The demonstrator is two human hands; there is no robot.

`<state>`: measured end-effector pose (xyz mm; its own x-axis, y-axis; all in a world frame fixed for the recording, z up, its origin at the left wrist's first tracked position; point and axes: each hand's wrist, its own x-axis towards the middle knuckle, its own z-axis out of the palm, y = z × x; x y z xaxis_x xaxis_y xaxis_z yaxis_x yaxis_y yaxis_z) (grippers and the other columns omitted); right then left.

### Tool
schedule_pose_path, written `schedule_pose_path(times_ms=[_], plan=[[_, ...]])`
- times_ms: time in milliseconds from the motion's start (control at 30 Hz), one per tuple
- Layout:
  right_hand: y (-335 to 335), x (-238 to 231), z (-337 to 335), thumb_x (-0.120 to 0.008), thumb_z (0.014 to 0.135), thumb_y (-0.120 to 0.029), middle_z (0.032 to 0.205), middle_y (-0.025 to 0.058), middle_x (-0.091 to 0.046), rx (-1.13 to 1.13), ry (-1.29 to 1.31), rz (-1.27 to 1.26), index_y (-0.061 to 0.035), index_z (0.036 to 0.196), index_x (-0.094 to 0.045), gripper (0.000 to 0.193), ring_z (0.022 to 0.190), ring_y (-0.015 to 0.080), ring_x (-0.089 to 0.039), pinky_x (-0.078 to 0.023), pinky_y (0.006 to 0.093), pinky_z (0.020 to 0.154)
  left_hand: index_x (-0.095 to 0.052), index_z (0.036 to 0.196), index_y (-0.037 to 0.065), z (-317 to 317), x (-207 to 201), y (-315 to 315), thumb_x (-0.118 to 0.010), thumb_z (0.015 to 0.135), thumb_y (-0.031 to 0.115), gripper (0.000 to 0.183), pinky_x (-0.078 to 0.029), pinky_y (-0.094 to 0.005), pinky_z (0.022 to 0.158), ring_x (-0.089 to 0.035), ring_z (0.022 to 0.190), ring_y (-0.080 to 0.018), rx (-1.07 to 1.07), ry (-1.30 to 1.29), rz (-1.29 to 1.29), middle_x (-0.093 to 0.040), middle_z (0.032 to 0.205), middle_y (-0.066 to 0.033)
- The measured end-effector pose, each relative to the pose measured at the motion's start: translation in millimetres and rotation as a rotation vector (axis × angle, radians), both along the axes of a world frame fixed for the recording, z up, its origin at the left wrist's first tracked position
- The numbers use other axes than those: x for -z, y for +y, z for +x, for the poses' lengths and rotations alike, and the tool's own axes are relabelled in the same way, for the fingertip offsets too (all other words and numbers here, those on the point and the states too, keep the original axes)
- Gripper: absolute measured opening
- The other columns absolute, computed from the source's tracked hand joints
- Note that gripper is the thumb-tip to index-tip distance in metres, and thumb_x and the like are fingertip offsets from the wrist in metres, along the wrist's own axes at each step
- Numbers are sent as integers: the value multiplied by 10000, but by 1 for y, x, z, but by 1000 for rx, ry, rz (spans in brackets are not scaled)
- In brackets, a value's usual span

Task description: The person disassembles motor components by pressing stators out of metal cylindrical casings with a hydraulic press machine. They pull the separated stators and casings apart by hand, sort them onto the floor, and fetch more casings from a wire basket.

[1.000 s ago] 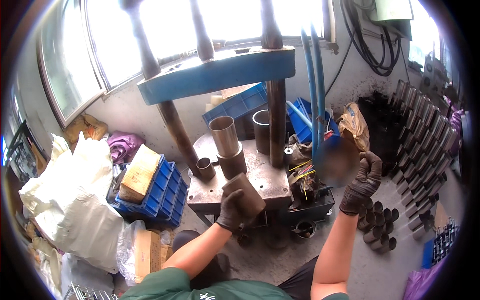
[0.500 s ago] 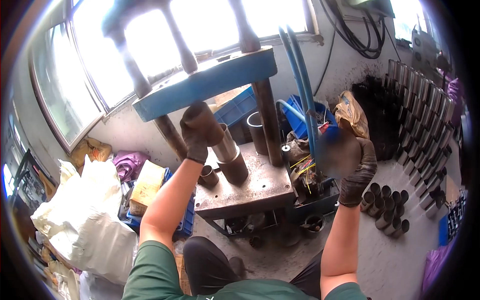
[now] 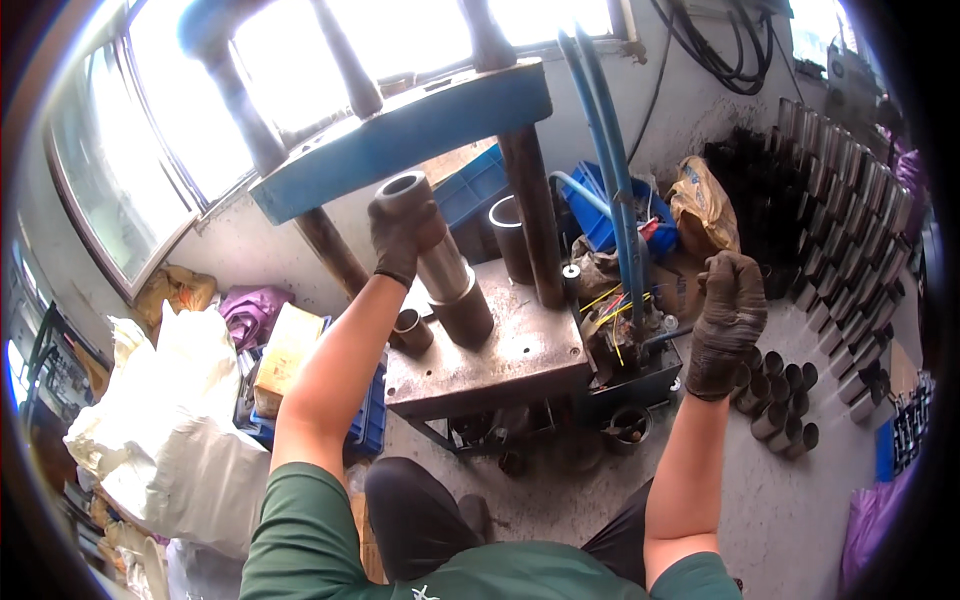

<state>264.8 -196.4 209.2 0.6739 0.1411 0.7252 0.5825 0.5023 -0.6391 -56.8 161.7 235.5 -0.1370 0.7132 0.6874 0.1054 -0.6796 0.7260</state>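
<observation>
My left hand (image 3: pixel 398 238), in a dark work glove, is wrapped round a thick-walled metal sleeve (image 3: pixel 404 187) with an open top. It sits at the top of a shiny metal cylinder (image 3: pixel 441 272), whose lower end stands in a darker tube (image 3: pixel 466 318) on the press's steel table (image 3: pixel 485 372). To the right, my gloved right hand (image 3: pixel 727 325) is raised with its fingers curled together. A dark lever (image 3: pixel 668 337) ends beside that hand; whether the hand touches it is hidden, and so is anything inside the fingers.
A blue press beam (image 3: pixel 410 140) on steel columns spans above. A short tube (image 3: pixel 411 331) stands left of the cylinder, a wider one (image 3: pixel 512 240) behind. Several tubes (image 3: pixel 775 400) stand on the floor at right, near stacked tubes (image 3: pixel 850 190). White sacks (image 3: pixel 170 430) lie left.
My left hand and the sleeve have tilted more upright, and the sleeve's open top now shows. My right hand has risen slightly and moved right. The view has shifted a little.
</observation>
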Motion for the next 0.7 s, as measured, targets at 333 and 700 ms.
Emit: schedule_pose_path(times_ms=[333, 700], plan=[[-6, 10, 14, -663, 1064, -147, 970, 15, -674, -115, 106, 21, -18, 1099, -696, 138, 863, 95, -607, -538, 261, 807, -731, 1167, 17, 8, 22, -60, -864, 845, 110, 361, -557, -336, 904, -686, 1018, -161, 321, 23, -105, -743, 1094, -57], [-2, 9, 10, -640, 1073, -140, 1006, 28, -680, -71, 5, 74, -27, 1111, -689, 130, 881, 106, -622, -546, 263, 820, -757, 1067, 108, -98, 200, -83, -890, 771, 391, 431, -558, -454, 938, -714, 1067, -380, -542, 777, -376, -737, 1108, -225]])
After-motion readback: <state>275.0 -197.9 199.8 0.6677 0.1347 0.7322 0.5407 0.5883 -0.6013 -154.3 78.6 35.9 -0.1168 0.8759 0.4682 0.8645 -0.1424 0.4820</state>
